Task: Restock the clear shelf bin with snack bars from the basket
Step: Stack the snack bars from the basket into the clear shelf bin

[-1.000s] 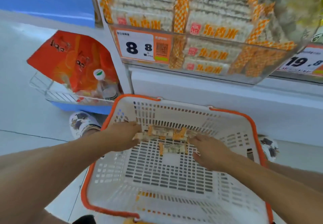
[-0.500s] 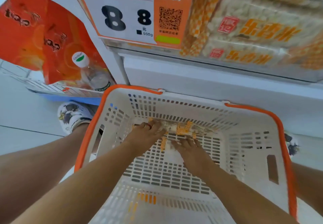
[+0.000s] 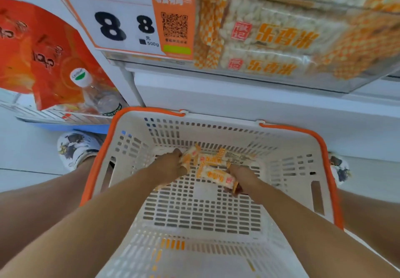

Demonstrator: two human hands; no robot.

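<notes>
Two bare forearms reach down into a white basket (image 3: 320, 182) with an orange rim, seen from above. Near wall and slotted floor of the basket lie closest; the bars sit toward the far wall.

Left hand (image 3: 167, 169) grips the left end of a bar, fingers curled round the wrapper. Right hand (image 3: 242, 178) holds a second bar (image 3: 216, 176), white wrapper with orange print, lying tilted across the fingers; the thumb side is hidden under it. Just beyond, a few more bars (image 3: 207, 158) lie loose on the basket floor against the far wall, touching one another; exact count unclear.

Shoes show on the floor either side of the basket: left one (image 3: 75, 150) patterned white, right one (image 3: 339, 169) partly hidden by the rim.

Farther off, above the basket, a clear bin (image 3: 281, 39) on the shelf holds stacked bars of the same print. Price tag (image 3: 121, 22) on its front reads 8 8. To the left, an orange bag (image 3: 39, 50) and a capped water bottle (image 3: 97, 95) sit in a wire rack.
</notes>
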